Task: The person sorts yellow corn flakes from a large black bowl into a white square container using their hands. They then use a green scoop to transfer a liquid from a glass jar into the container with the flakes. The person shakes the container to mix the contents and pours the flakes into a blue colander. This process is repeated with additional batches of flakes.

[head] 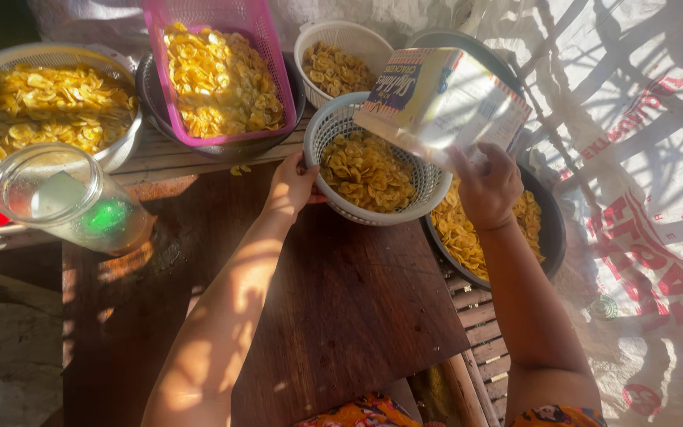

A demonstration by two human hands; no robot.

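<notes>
We're gripping the white basket [373,170] rim with our left hand [290,186], right hand [488,186] grasping the tilted clear container [444,99] over it; basket's roughly half full of chips, dark pan [551,229] beneath still holding plenty.

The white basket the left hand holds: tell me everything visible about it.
The white basket is round, looks like plastic, with slotted walls and a solid rim. It holds yellow banana chips, roughly half full. It sits tilted, partly on the wooden table, partly over a dark bowl. The left hand grips its near rim; a box hangs above it.
</notes>
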